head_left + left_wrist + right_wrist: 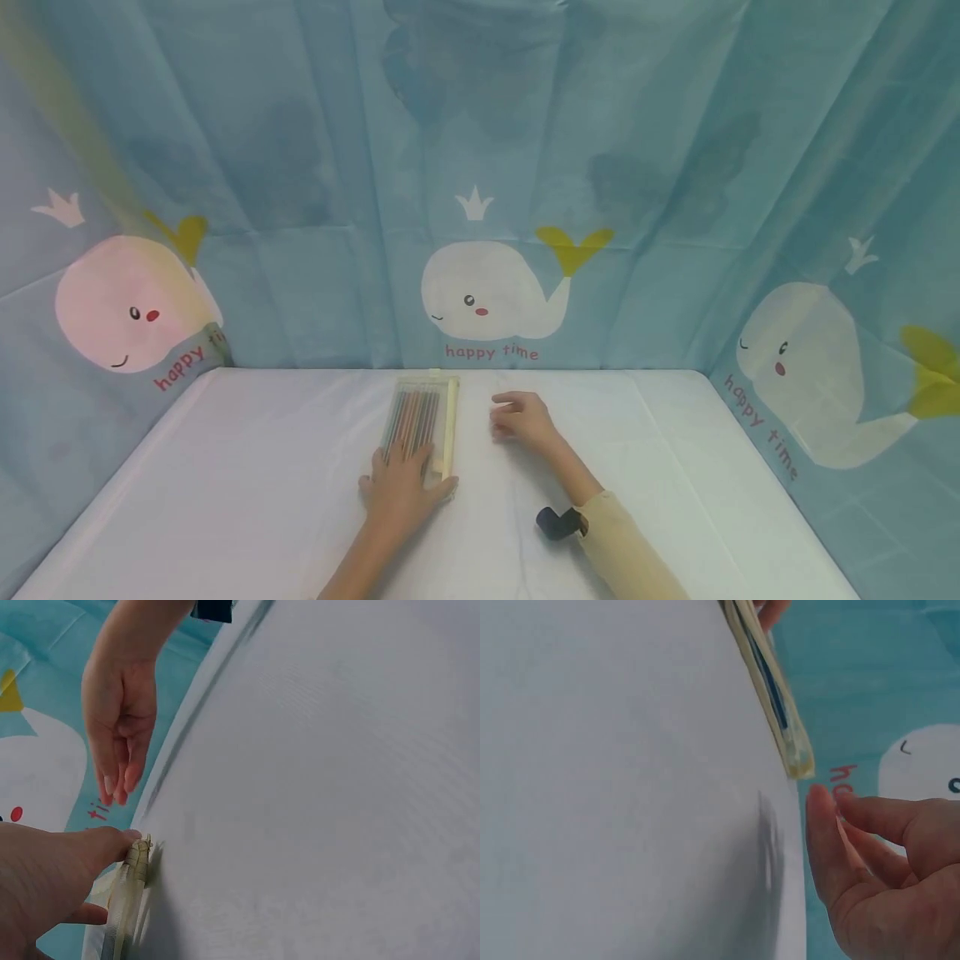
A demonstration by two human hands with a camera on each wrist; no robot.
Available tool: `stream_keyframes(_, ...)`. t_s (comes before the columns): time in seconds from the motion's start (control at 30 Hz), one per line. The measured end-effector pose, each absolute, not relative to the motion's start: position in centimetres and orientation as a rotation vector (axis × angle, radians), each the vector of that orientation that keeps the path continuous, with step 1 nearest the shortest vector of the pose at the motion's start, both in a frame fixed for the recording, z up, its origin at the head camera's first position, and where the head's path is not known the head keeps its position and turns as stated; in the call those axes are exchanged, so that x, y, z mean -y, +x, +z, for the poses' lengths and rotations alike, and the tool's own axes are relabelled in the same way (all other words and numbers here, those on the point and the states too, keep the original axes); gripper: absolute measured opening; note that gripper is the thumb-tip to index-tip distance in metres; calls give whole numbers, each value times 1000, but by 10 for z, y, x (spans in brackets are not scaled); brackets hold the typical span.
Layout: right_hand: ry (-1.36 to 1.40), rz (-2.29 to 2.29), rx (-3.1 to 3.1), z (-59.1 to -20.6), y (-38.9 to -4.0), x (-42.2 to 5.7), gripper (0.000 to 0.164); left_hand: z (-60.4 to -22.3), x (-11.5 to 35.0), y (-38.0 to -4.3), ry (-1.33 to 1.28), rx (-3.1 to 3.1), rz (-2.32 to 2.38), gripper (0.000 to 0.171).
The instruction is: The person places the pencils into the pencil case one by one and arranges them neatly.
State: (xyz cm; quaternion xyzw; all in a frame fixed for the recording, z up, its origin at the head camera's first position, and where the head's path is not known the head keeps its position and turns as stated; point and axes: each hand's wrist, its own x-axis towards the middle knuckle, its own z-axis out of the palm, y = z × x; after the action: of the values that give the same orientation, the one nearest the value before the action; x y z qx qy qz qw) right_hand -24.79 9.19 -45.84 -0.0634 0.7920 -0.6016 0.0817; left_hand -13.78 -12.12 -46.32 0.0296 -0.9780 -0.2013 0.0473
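A clear, flat pencil case (450, 425) with cream edging lies on the white table, several coloured pencils (412, 417) showing inside it. My left hand (397, 492) rests on its near end, fingers spread over the top and the thumb at the right corner. In the left wrist view that thumb touches the cream zipped edge (136, 862). To the right of the case, my right hand (521, 419) hovers with loosely bent fingers and holds nothing. The right wrist view shows its thumb and forefinger close together, below the case's far corner (801, 761).
A white cloth covers the table (262, 467). Blue curtains with whale prints (487, 287) stand behind it and along both sides. A dark camera (558, 523) sits at the right wrist, beside a pale yellow sleeve (626, 546).
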Motion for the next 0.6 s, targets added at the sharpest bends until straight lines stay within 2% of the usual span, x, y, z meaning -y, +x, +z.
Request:
stream_keyframes(0.43, -115, -1746, -2468, -449, -238, -134, 35, -471, 124, -138, 49, 2965, -635, 80)
stream_keyframes(0.6, -96, -1681, -2543, -447, -235, -146, 32, -472, 128, -138, 42, 2958, -658, 76)
